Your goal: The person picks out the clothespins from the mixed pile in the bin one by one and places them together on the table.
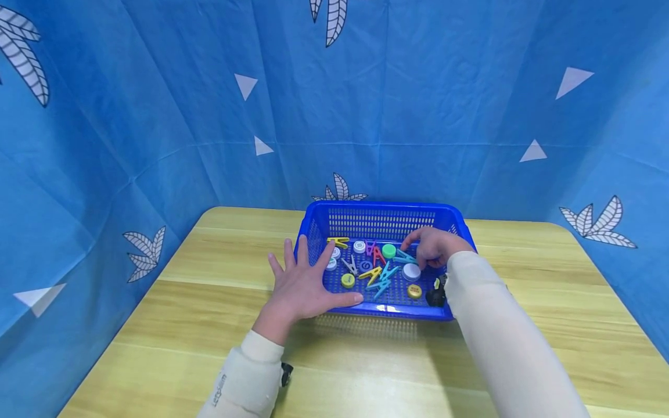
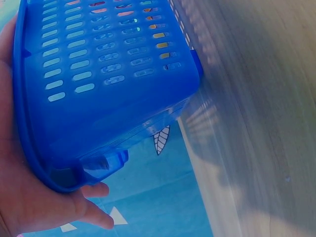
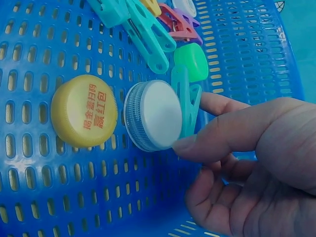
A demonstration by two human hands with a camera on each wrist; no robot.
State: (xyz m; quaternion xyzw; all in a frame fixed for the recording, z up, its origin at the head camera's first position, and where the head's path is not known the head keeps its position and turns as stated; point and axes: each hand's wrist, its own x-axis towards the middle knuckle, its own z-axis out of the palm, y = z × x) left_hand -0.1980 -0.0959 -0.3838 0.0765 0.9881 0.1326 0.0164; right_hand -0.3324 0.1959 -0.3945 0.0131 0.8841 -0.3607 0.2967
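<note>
My left hand [image 1: 303, 288] spreads its fingers over the left front corner of a blue plastic basket [image 1: 366, 309]; in the left wrist view it lies along the basket's rim [image 2: 19, 94]. Inside the basket's right part is my right hand [image 1: 435, 245], thumb and index finger parted around a teal clothespin [image 3: 186, 101]. Its thumb tip is beside a white bottle cap [image 3: 160, 116], and whether they touch is unclear. A gold cap [image 3: 85, 111] with red print and a green cap [image 3: 191, 61] lie close by.
More clothespins, among them a yellow one [image 1: 371, 275] and a red one [image 1: 378, 256], lie with several caps across the basket floor. A black object [image 1: 436, 295] sits in the right front corner. The basket stands on a wooden table [image 1: 209, 302] before a blue curtain [image 1: 434, 116].
</note>
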